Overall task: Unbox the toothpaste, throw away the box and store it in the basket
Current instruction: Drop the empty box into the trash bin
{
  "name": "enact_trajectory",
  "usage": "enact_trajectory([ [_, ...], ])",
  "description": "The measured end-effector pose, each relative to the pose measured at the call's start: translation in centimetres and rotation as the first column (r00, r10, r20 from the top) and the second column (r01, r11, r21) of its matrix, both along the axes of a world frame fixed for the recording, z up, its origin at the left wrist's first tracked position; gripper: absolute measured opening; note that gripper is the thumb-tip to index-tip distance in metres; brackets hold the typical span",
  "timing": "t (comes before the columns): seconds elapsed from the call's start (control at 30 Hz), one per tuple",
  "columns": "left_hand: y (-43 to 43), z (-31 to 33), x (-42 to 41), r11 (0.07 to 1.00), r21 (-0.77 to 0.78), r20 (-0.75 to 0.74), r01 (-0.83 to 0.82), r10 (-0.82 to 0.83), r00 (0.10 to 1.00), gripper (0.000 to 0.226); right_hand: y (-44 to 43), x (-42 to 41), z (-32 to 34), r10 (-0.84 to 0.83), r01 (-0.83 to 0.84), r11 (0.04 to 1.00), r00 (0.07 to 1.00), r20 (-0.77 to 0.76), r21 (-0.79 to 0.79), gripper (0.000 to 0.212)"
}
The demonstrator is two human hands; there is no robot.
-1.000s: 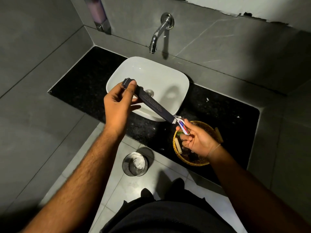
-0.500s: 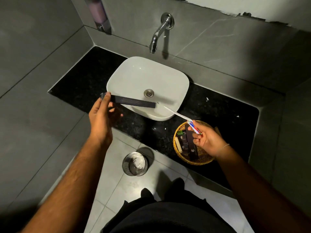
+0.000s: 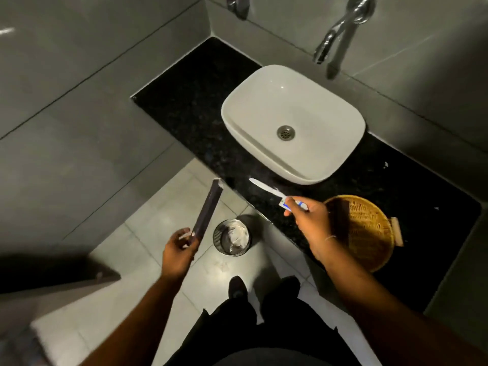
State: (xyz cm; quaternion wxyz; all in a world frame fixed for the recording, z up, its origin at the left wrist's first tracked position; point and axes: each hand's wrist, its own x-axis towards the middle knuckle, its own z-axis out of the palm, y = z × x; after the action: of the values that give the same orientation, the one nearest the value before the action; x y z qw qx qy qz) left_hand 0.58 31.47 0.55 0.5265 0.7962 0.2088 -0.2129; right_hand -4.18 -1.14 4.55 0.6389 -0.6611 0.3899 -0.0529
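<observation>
You're holding the toothpaste box (image 3: 206,210) in your left hand (image 3: 177,253): fingers are gripping its lower end, box is pointing up and away, tilted slightly right, dark and long. It's hanging over the floor, just left of the small metal bin (image 3: 231,237), not above the bin opening. Bin is sitting on the floor tiles w/ something pale inside; can't tell what.

Your right hand (image 3: 309,220) is pinching the toothpaste tube (image 3: 266,190) at its cap end, blue/red print showing between the fingers. White crimped end is pointing left toward the box, well apart from it. Tube is out of the box completely, hovering over the front edge of the black surface (image 3: 195,101), near the front rim of the white sink (image 3: 293,122).

Wicker basket (image 3: 364,228) is sitting on the surface to the right of the sink, just beyond your right wrist. Contents blurred, can't make them out. Tap (image 3: 340,30) is sticking out of the wall above the sink.
</observation>
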Motion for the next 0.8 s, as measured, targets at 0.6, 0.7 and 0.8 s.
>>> enact_trajectory([
  [0.6,-3.0,-25.5,-2.3,0.889,0.144,-0.268,-0.434,0.457,0.848,0.025,10.9,5.7,-15.1,0.074,-0.072,0.997,0.996,-0.059,0.037,0.017],
  [0.7,-4.1,-29.3,-2.0,0.906,0.138,-0.365,-0.400,0.422,0.830,0.052,10.7,4.5,-17.0,0.088,-0.091,0.995,0.992,-0.091,-0.035,0.017],
  [0.8,-4.5,-31.0,-1.6,0.903,0.240,-0.524,-0.356,0.430,0.736,0.108,10.7,2.9,-17.7,0.132,-0.144,0.988,0.977,-0.169,-0.062,0.016],
])
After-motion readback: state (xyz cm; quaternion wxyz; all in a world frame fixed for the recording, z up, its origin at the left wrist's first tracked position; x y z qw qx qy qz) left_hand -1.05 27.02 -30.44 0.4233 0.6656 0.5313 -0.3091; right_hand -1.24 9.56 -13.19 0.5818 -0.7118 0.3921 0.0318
